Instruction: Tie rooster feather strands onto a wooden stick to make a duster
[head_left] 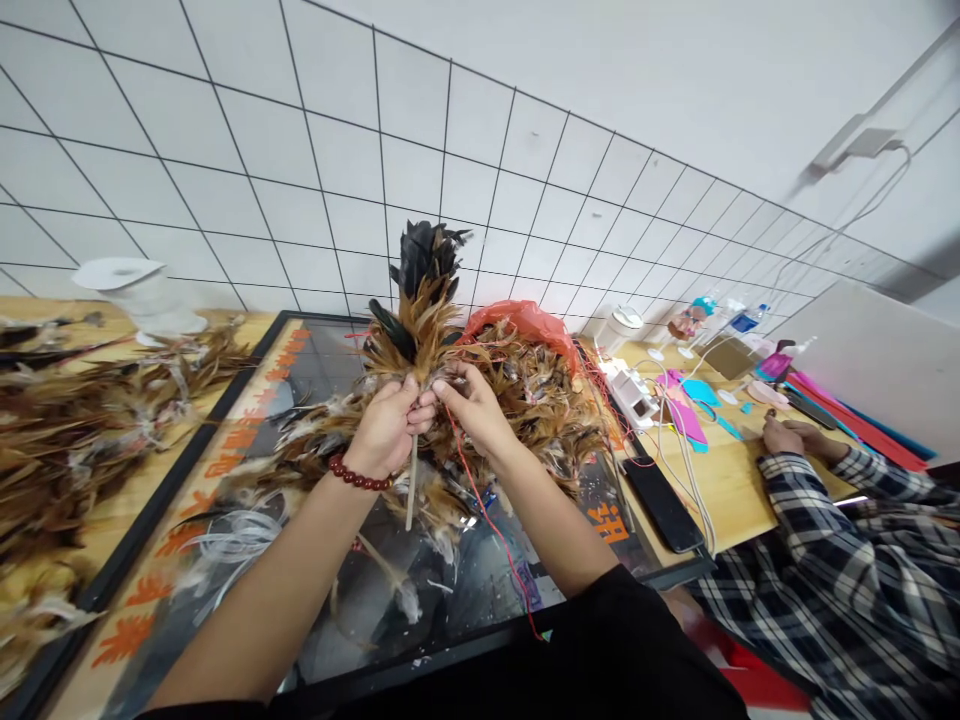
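Note:
My left hand (388, 428), with a red bead bracelet on the wrist, is closed around a thin wooden stick (411, 482) topped by a bunch of brown and black feathers (418, 305). My right hand (474, 402) pinches at the base of that bunch, right beside the left thumb. A red thread (487, 515) runs from the right hand's fingers down toward my body. Both hands are held above a pile of loose brown feathers (525, 405) on a dark mat (480, 585).
More feathers lie heaped at the left (67, 430) near a white spool (139, 295). An orange plastic bag (517, 322) sits behind the pile. At the right are a black phone (664, 505), white cables and coloured craft pieces. A person in a plaid sleeve (825, 530) sits there.

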